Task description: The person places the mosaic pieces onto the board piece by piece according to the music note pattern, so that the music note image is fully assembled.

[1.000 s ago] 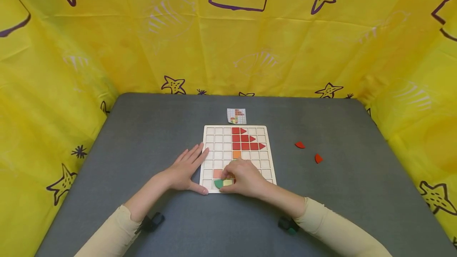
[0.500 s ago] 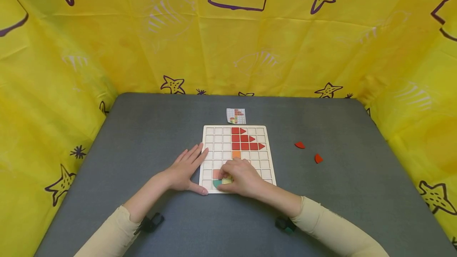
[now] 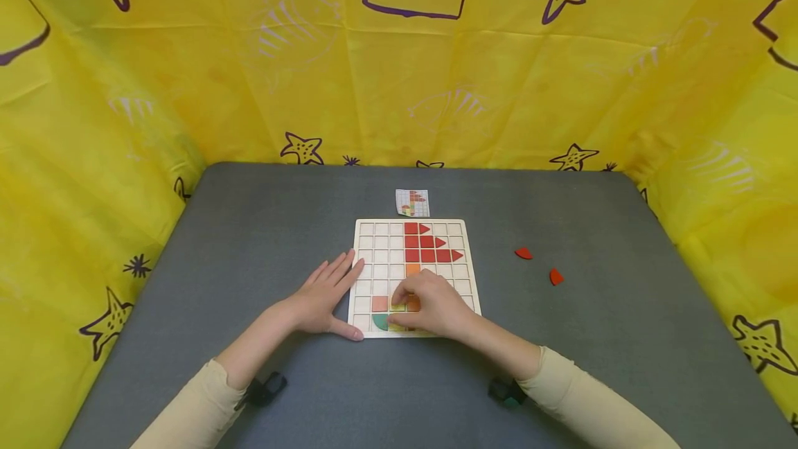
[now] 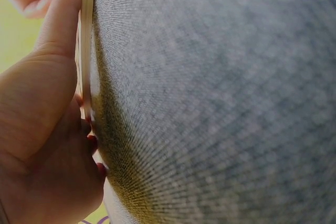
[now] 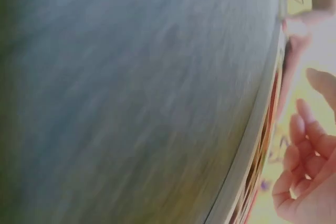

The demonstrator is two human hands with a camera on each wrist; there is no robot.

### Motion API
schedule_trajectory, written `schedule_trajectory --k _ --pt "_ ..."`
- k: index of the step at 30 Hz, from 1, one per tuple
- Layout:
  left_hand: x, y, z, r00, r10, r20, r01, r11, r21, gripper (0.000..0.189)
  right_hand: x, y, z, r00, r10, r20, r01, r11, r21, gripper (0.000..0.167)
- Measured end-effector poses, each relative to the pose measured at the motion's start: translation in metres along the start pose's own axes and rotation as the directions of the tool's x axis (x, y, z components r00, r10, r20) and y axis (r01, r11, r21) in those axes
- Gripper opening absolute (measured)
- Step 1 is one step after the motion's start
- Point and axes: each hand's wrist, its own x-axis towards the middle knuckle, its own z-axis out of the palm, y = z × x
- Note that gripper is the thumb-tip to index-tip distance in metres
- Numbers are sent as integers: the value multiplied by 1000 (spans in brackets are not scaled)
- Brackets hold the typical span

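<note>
A wooden grid board (image 3: 374, 255) lies on the table, with red squares and triangles (image 3: 427, 242) in its upper rows. My left hand (image 3: 321, 300) rests along the board's left edge, fingers spread and thumb at the lower corner. Over the lower rows is my right hand (image 3: 436, 307), its thumb and forefinger apart. The right wrist view shows nothing between these fingers. Beside them lie a green quarter-circle piece (image 3: 379, 322), a pink square (image 3: 379, 303) and a yellow piece (image 3: 397, 308). An orange square (image 3: 413, 270) sits above the hand, which hides part of the lower rows.
Behind the board lies a small printed pattern card (image 3: 413, 203). To the right, two loose red quarter-circle pieces, one farther back (image 3: 524, 253) and one nearer (image 3: 556, 276), lie on the grey table (image 3: 262, 227). A yellow patterned cloth (image 3: 386, 89) hangs around the back and sides.
My right hand has shifted slightly right, and its thumb and forefinger have spread apart, uncovering more of the lower rows. The left hand stays at the board's edge.
</note>
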Motion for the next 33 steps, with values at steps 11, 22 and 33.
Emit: schedule_trajectory --k 11,22,33 --pt "1 0 0 1000 -16 8 16 1000 5 128 -28 47 -36 937 337 -87 -281 879 386 25" --pt "0 3 -2 1000 -11 4 11 1000 -3 127 -73 108 -85 833 500 -237 -445 860 249 36" --pt "0 3 -1 1000 -13 4 12 1000 3 127 -120 145 -120 798 554 -237 -546 831 106 43"
